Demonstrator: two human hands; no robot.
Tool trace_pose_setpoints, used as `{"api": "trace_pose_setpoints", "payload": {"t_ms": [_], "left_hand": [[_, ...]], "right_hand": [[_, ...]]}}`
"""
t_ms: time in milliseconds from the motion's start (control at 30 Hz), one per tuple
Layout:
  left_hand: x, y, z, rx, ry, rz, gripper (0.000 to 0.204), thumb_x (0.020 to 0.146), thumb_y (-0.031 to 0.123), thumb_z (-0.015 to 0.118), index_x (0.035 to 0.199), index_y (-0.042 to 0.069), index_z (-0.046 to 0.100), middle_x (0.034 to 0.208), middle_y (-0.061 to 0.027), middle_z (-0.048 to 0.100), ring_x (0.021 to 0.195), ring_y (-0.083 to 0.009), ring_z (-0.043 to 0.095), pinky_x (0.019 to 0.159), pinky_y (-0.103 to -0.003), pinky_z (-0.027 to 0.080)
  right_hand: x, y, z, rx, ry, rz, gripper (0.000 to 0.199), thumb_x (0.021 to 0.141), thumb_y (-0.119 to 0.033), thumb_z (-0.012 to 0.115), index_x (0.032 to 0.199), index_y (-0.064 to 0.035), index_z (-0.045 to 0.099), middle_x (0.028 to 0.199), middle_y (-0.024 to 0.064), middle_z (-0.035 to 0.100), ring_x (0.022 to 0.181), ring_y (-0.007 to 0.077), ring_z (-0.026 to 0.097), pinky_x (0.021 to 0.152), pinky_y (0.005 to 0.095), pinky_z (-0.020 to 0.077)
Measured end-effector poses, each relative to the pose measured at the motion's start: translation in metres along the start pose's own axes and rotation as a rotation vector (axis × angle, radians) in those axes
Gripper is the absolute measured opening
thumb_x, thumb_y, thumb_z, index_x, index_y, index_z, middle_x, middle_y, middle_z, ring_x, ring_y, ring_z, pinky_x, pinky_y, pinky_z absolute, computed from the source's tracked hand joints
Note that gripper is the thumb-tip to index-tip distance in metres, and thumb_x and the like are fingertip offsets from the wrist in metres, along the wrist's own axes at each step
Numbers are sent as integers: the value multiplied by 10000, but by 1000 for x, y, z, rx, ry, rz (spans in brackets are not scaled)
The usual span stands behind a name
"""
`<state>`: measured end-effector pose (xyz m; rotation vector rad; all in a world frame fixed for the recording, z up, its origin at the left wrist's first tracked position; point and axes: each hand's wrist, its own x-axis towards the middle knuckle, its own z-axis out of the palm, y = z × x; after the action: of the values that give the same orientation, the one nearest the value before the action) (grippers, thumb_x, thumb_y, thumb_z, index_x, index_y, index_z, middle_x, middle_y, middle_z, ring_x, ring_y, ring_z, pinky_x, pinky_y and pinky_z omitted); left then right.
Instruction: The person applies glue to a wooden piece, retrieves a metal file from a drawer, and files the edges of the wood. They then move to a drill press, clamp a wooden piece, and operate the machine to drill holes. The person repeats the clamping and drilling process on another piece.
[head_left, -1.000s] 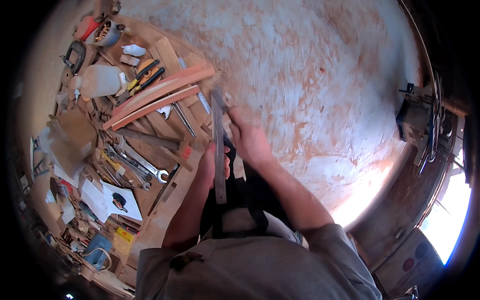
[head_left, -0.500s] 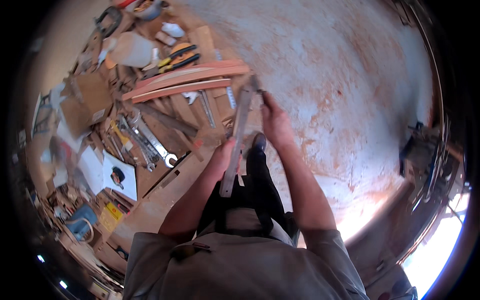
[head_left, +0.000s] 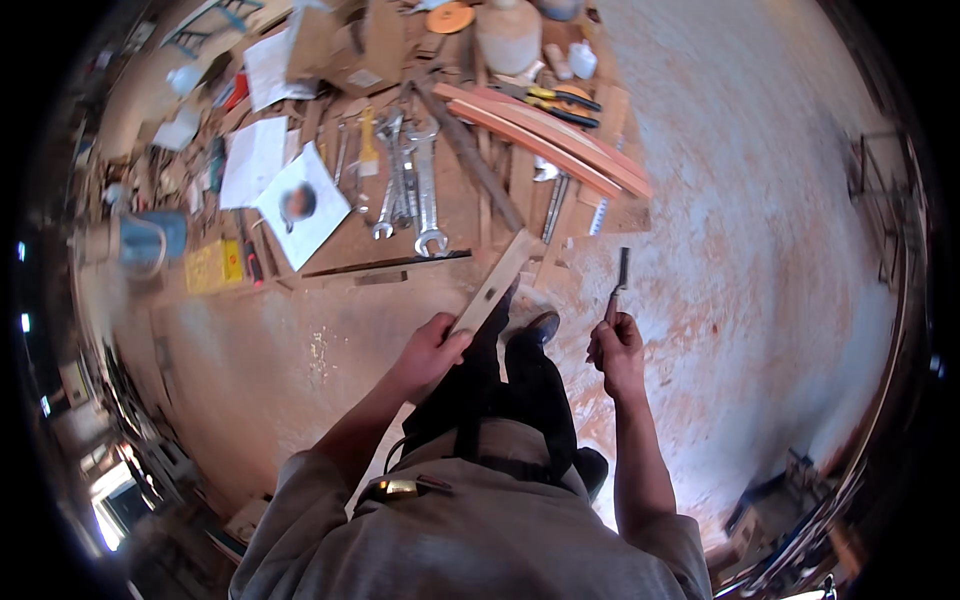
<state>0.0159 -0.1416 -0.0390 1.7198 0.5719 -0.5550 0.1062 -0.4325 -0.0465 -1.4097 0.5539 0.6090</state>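
My left hand (head_left: pixel 434 357) is closed round the lower end of a flat wooden bar (head_left: pixel 505 272), which slants up and to the right over my legs. A small dark slot shows in the bar's face. Apart from it on the right, my right hand (head_left: pixel 620 357) grips the handle of a chisel (head_left: pixel 624 268), its dark blade pointing up and away from me. Beyond the bar stands a workbench (head_left: pixel 450 215) with reddish curved wooden pieces (head_left: pixel 540 140), several wrenches (head_left: pixel 427 190) and yellow-and-black pliers (head_left: pixel 555 95) on it.
Paper sheets (head_left: pixel 305 210), a cardboard box (head_left: pixel 350 55), a large cloudy jug (head_left: pixel 508 38) and a white bottle (head_left: pixel 582 60) crowd the bench. At its left are a yellow box (head_left: pixel 212 267) and a blue container (head_left: pixel 155 238). Stained concrete floor (head_left: pixel 730 230) spreads to the right.
The view has turned, shifting the bench toward the upper middle. My hands have moved apart: the chisel is now well clear of the bar, which tilts more to the right.
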Motion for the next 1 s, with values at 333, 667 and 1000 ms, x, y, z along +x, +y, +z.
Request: {"api": "trace_pose_setpoints", "payload": {"t_ms": [333,667,1000], "left_hand": [[-127,-117,-25,-217,504,-206,372,860,281,617,990,-62,552,730,-102,605,600,-154,603,552,-301,500],[-155,-192,-59,-296,555,-303,387,850,320,616,977,-44,573,644,-92,602,565,-154,598,523,-304,479],[-191,-247,-98,-458,638,-361,331,865,287,628,934,-31,564,661,-53,571,552,-113,553,501,-269,465]], "right_hand": [[-2,-3,97,-256,-492,-199,127,849,-21,637,949,-31,559,707,2,547,577,68,516,512,217,417],[14,86,193,-1014,-666,-212,190,911,-253,581,993,-88,538,765,47,601,654,150,602,581,297,483],[76,113,299,-1688,-503,-600,242,871,-184,490,1097,-131,556,1158,114,606,1101,297,565,933,438,417]]}}
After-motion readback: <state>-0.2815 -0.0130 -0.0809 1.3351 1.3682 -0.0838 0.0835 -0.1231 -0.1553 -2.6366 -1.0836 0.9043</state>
